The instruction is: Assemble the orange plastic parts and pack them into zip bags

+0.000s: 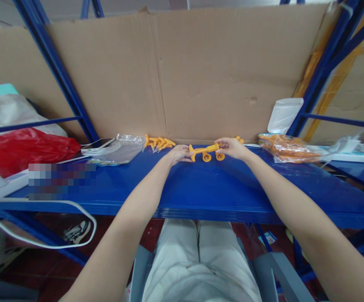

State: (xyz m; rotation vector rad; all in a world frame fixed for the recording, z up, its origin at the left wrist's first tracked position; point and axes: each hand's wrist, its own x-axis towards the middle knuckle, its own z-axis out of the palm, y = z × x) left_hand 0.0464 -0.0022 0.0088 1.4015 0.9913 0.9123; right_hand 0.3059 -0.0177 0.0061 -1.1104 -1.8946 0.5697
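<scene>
An orange plastic toy piece [204, 149], long with a ridged bar and two round cup-shaped ends below it, is held just above the blue shelf [201, 188] at the back. My left hand [179, 153] pinches its left end. My right hand [231, 147] grips its right end with fingers closed. Both arms reach straight forward from my lap.
A pile of orange pieces [158, 143] lies left of my hands, beside empty clear bags [121, 149] and a phone [97, 144]. A bag of orange parts [284, 148] sits right. A red bag [24, 149] lies far left. Cardboard [185, 71] backs the shelf.
</scene>
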